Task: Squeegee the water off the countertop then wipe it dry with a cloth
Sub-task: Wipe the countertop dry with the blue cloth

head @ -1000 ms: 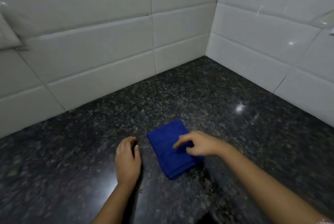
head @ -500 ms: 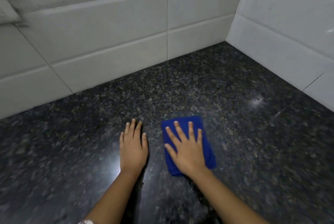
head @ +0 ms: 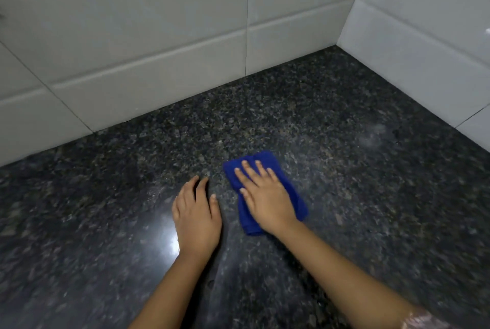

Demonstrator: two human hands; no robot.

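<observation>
The right hand (head: 266, 196), which a second ago only touched the cloth (head: 267, 192), now presses it flat-fingered; left hand (head: 197, 218) spread on counter (head: 371, 196): drying begun.

The cloth (head: 267, 188) is a solid deep blue. The bench (head: 344, 169) is black stone, speckled all over with grey and brownish flecks. The wall tiles (head: 148, 36) are plain glossy white with thin grey joints.

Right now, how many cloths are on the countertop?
1. The blue cloth lies on the countertop under the right hand, beside the left hand. Others could lie outside the frame.
</observation>
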